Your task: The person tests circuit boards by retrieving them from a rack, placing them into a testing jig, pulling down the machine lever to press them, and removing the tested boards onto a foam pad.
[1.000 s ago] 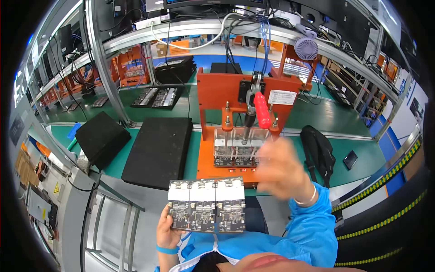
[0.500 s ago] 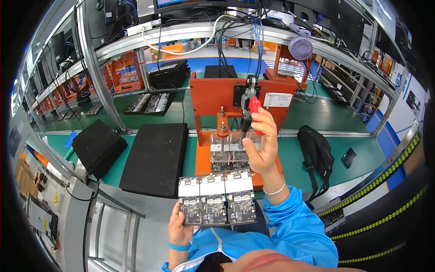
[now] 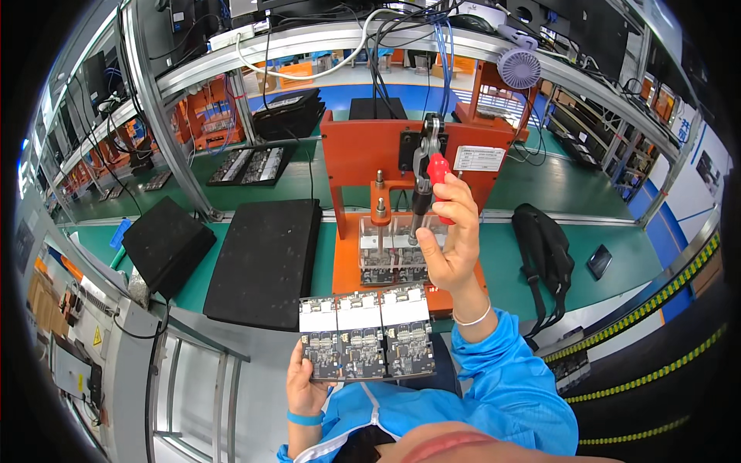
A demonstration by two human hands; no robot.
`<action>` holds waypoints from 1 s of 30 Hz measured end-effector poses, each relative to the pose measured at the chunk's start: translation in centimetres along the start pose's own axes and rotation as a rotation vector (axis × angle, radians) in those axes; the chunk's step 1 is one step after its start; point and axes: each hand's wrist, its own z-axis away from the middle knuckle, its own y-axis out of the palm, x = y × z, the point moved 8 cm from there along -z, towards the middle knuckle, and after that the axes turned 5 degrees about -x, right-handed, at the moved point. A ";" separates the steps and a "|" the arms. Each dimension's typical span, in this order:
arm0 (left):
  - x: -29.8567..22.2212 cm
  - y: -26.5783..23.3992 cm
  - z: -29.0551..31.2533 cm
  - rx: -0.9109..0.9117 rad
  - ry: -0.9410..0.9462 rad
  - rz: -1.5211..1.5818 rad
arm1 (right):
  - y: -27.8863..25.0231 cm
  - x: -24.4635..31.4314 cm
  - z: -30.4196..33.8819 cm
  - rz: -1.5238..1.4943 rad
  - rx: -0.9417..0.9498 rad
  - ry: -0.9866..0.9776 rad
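My left hand (image 3: 306, 386) grips the lower left edge of a circuit board panel (image 3: 363, 343), dark with white strips across its upper half and divided into three sections. The panel is held in front of me, below the orange press fixture (image 3: 347, 247). My right hand (image 3: 455, 243) has its fingers curled on the red handle of a toggle clamp (image 3: 439, 168), its thumb apart below. Under the clamp, a clear plate (image 3: 395, 231) with metal posts lies over more circuit boards (image 3: 377, 272) in the fixture. My right fingers partly hide the handle's lower end.
Left of the fixture lie a large black foam slab (image 3: 262, 258) and a smaller black stack (image 3: 168, 245). A black bag (image 3: 543, 258) and a phone (image 3: 599, 262) rest on the right side of the green bench. Boards in a black tray (image 3: 251, 167) lie farther back.
The whole view has shifted slightly. Both hands keep their holds, the left on the panel and the right on the clamp handle; the clamp shows no clear movement.
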 end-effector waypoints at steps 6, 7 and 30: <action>0.1 -0.5 0.0 0.045 -0.004 0.054 | 0.1 -0.1 0.0 0.000 0.027 -0.002; 0.1 -0.5 0.0 0.046 -0.005 0.054 | 0.1 -0.1 0.0 -0.005 0.025 0.000; -0.3 -0.5 0.2 0.076 0.010 0.082 | 0.2 -0.2 0.1 -0.015 0.008 0.005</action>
